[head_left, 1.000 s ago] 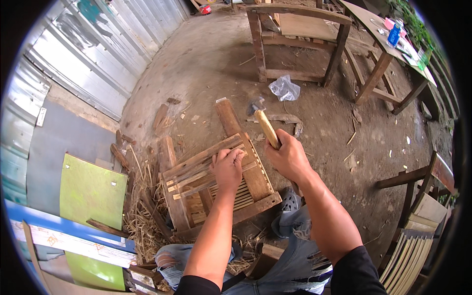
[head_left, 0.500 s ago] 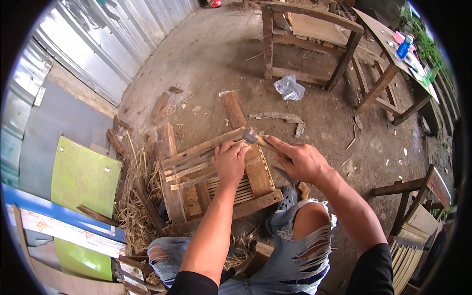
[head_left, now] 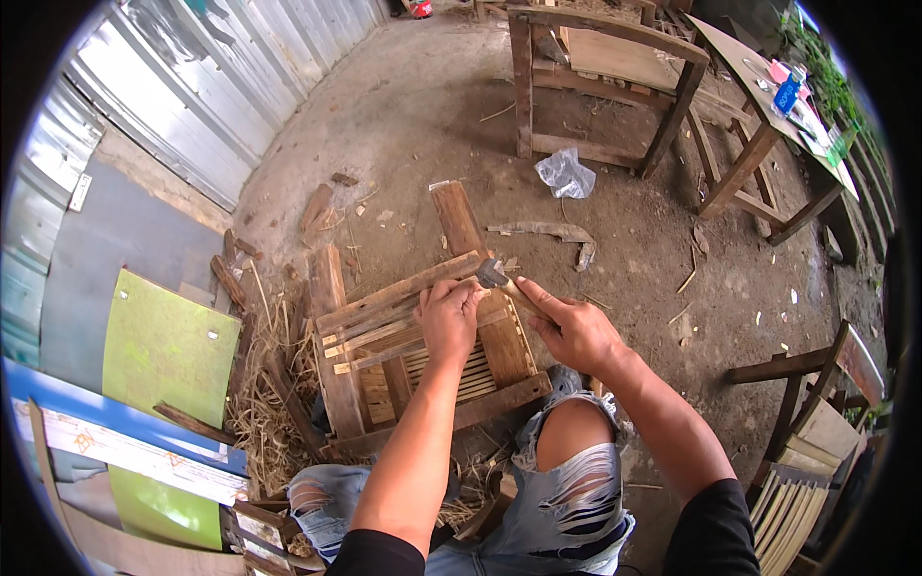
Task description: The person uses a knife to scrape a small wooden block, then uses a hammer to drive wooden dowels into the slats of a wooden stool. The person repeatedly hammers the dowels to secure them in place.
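A wooden frame (head_left: 451, 416) with thin slats (head_left: 461, 370) across its opening lies in front of my knees. My left hand (head_left: 448, 319) rests over its upper right part, thumb and fingers pinched together. What they pinch is too small to make out. A hammer (head_left: 493, 275) is in my right hand (head_left: 580, 332), its fingers wrapped round the wooden handle. The dark hammer head is right beside my left fingertips, by the frame's far right corner. Loose-looking light strips (head_left: 370, 338) run across the frame to the left of my left hand.
Wood shavings (head_left: 274, 413) and scraps heap up left of the frame. Green panels (head_left: 168, 341) lean near the corrugated metal wall (head_left: 221, 86). A wooden chair frame (head_left: 605, 86) and a table (head_left: 768, 106) stand beyond, with a plastic bag (head_left: 565, 174) on the dirt floor. Another slatted chair (head_left: 797, 470) is at right.
My right hand and the hammer have shifted slightly, the head now a little lower and to the right. My right knee has swung left. My left hand stays in place.
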`<action>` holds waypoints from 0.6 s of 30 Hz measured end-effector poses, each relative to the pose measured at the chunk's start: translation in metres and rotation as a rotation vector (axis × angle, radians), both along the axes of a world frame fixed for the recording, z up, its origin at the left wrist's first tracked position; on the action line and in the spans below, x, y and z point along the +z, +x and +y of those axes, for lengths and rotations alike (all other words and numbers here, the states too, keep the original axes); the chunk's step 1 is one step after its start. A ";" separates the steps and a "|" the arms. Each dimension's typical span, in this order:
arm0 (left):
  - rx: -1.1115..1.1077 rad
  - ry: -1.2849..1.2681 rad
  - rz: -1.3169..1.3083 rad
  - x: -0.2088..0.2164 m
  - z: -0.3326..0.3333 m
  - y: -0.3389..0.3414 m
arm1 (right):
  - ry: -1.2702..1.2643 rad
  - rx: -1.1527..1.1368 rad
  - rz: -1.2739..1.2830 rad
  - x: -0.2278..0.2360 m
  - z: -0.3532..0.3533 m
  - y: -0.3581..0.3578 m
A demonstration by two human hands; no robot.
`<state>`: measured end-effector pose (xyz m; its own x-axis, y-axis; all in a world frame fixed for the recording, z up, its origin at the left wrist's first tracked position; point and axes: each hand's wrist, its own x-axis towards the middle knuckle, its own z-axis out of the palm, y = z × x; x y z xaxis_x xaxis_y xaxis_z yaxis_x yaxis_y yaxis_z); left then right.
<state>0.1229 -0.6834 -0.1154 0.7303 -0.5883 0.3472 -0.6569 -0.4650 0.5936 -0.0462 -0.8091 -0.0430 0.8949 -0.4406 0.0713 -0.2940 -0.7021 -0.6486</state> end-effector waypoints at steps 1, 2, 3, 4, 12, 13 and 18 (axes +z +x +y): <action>-0.004 0.006 0.006 0.000 0.000 0.000 | -0.005 -0.001 -0.013 0.000 0.000 0.000; -0.006 0.021 0.027 0.001 0.001 0.000 | -0.008 0.003 -0.038 -0.001 0.000 -0.001; -0.009 0.036 0.049 0.001 0.001 -0.001 | -0.016 -0.002 -0.008 -0.001 0.001 -0.001; -0.008 0.028 0.043 0.000 0.001 -0.001 | -0.020 -0.001 0.010 -0.001 0.001 -0.001; 0.016 0.072 -0.035 -0.004 0.000 0.001 | -0.034 0.012 0.043 -0.002 0.007 0.001; 0.014 0.062 -0.049 -0.004 0.000 0.001 | -0.038 0.014 0.030 -0.003 0.007 0.002; 0.018 0.065 0.025 -0.001 -0.001 0.000 | -0.038 -0.001 -0.087 -0.008 0.005 0.003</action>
<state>0.1224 -0.6846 -0.1159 0.7490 -0.5956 0.2902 -0.6332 -0.5146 0.5781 -0.0437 -0.8037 -0.0510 0.8839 -0.4373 0.1658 -0.2385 -0.7264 -0.6446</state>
